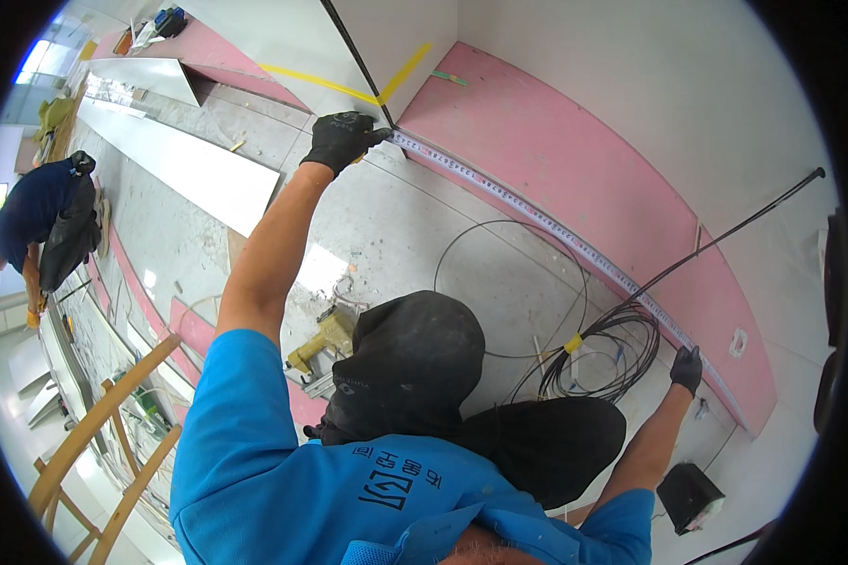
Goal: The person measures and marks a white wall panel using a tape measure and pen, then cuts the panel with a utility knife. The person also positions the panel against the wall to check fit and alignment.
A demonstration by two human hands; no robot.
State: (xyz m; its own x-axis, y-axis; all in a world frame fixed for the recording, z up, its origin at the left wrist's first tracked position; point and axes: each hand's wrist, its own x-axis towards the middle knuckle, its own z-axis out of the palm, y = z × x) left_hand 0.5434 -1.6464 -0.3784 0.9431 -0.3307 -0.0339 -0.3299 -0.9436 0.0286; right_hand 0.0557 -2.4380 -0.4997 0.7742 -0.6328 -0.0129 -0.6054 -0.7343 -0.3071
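Note:
A white measuring tape (575, 241) is stretched along the near edge of a curved pink board (537, 132). At its far left end, by the corner of a white wall, my black-gloved left hand (342, 141) is closed on the tape. Lower right, my right hand (686, 370), gloved in black too, has its fingers closed over the tape near the board's right end. The tape runs on past that hand. My arms are spread wide, with my dark-trousered knees between them.
A coil of black cable (655, 331), bound with yellow tape, lies before the board. Near my knee sits a yellowish nail gun (328, 339). A long white panel (184, 155) and a wooden frame (113, 414) are left. Another person (42, 212) bends at far left.

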